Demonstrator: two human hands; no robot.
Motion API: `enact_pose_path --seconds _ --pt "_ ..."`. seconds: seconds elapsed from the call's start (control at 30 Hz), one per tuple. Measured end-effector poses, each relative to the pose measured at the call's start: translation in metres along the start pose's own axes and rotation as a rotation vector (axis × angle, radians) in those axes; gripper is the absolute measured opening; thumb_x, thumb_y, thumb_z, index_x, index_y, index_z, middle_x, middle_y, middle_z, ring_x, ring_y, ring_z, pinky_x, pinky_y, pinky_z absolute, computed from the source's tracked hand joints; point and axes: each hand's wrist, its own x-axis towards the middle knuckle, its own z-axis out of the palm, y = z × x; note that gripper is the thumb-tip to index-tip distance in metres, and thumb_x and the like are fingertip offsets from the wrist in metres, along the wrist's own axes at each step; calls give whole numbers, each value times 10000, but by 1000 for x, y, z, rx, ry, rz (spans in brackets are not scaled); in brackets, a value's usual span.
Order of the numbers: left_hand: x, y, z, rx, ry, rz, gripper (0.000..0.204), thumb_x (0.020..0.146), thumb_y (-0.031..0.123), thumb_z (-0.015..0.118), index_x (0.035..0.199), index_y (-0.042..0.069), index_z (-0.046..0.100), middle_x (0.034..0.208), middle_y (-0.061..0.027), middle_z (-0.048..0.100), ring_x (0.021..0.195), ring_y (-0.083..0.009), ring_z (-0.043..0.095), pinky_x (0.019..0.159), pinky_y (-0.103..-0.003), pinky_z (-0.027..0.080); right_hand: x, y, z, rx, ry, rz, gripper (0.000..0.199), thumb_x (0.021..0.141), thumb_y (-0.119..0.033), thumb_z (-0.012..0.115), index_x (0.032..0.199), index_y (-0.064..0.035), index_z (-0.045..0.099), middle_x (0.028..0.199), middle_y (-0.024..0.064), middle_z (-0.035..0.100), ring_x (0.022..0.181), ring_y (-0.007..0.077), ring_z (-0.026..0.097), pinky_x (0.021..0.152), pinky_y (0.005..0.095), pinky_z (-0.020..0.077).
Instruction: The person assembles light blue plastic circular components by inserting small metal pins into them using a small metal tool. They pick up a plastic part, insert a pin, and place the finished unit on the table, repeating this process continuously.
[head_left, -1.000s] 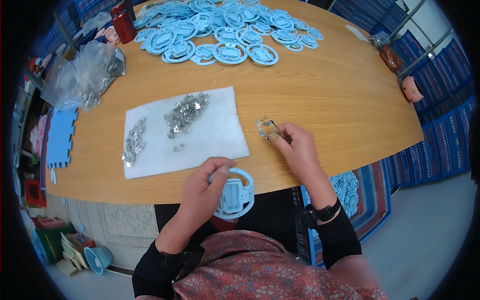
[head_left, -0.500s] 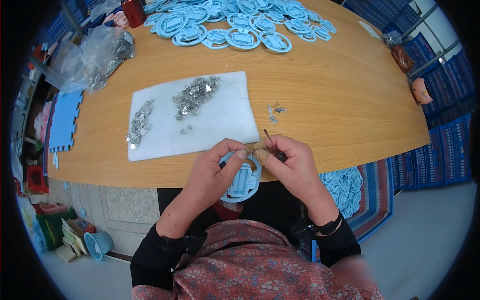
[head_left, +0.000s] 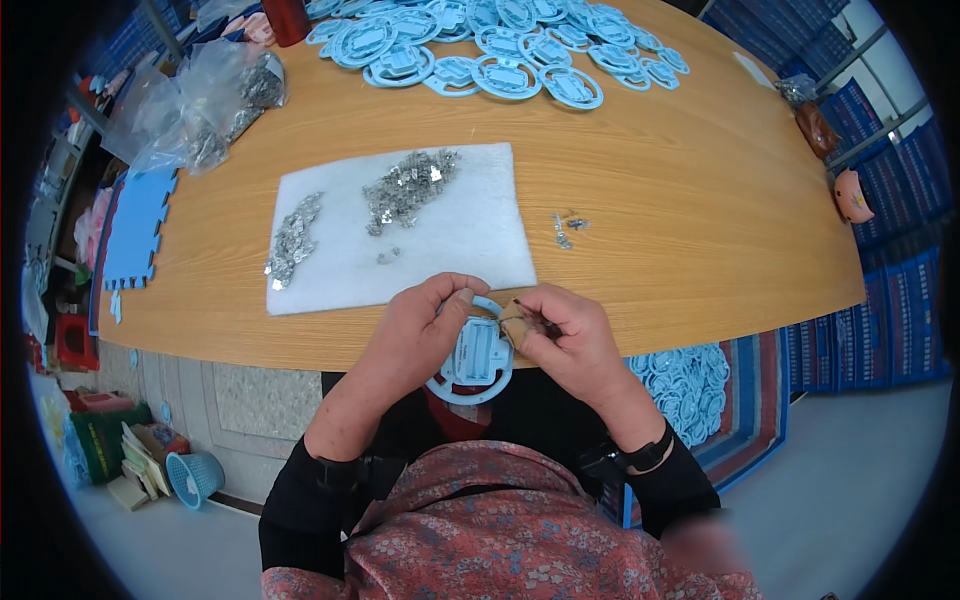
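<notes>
A light blue plastic part shaped like a toy steering wheel [head_left: 472, 358], with a battery-box-like middle, is held over my lap at the table's near edge. My left hand [head_left: 415, 335] is closed on its upper left rim. At the upper right rim, my right hand [head_left: 575, 335] is closed, with tan tape [head_left: 514, 324] round its fingertips. A thin dark tool [head_left: 548, 328] shows in that grip, mostly hidden by the fingers. Any small piece between the fingertips cannot be made out. Just beyond the hands lies a white foam mat [head_left: 340, 240] bearing small metal pieces [head_left: 410, 190] in piles.
Several loose metal bits [head_left: 568, 228] lie right of the mat. Many blue wheel parts [head_left: 505, 75] are heaped at the table's far side. Plastic bags [head_left: 190, 110] stand far left, beside a red cylinder [head_left: 287, 20]. More blue parts [head_left: 685, 385] fill a striped container below right.
The thin rod that stuck up from my right hand has dropped down among the fingers. My right fingertips have moved onto the wheel's upper right rim. The view has shifted slightly.
</notes>
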Motion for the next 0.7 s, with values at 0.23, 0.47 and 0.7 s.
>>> enact_pose_path --seconds 0.23,0.47,0.7 --pt "3 -4 0 13 4 -42 273 1051 183 517 1176 0 676 890 -1 669 829 -55 568 733 -238 497 8 11 5 -223 -21 -145 184 822 -56 696 1001 -33 659 851 127 659 742 296 655 655 372 518" --pt "0 3 -7 -120 -103 -90 369 941 184 621 1247 -21 633 851 -66 707 711 -90 633 625 -264 529 12 -5 0 -392 -94 -212 199 847 -81 682 1038 -61 631 925 120 677 834 344 659 711 405 531" --pt "-3 14 -8 46 -78 -106 321 926 61 609 1237 -2 656 948 -29 696 866 -60 601 770 -252 525 3 -4 -2 -246 -43 -140 259 886 -73 633 1145 -73 623 955 148 660 874 391 649 731 446 526"
